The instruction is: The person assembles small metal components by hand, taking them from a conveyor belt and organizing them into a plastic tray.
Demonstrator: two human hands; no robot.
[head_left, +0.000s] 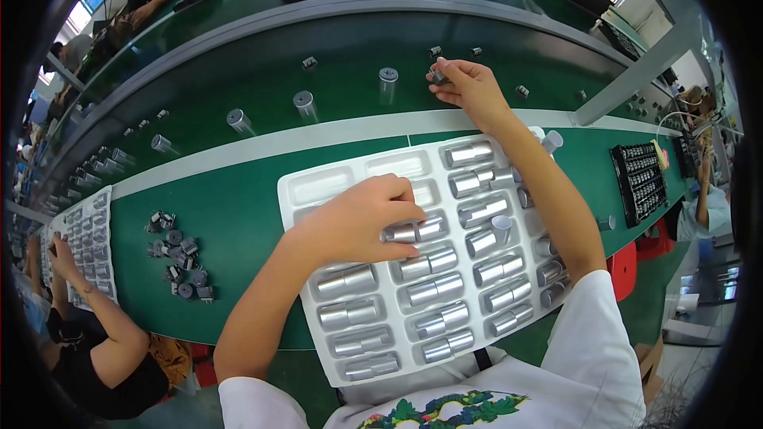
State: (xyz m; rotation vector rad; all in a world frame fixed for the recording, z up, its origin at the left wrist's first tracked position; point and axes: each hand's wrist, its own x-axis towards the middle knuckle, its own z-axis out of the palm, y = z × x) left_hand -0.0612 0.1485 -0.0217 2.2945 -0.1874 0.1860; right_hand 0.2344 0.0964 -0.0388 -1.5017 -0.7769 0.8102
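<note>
Right now my left hand (362,221) is curled onto a silver cylinder (415,231) lying in its slot in the white tray (318,191), fingers closed over it to lift it. Well apart, my right hand (470,87) pinches a small grey cap (438,76) out over the green belt (262,71), where 4 capped cylinders (388,83) stand upright in a row.

White short-sleeved shirt, green-and-blue leafy print on chest; forearms bare, no gloves
</note>
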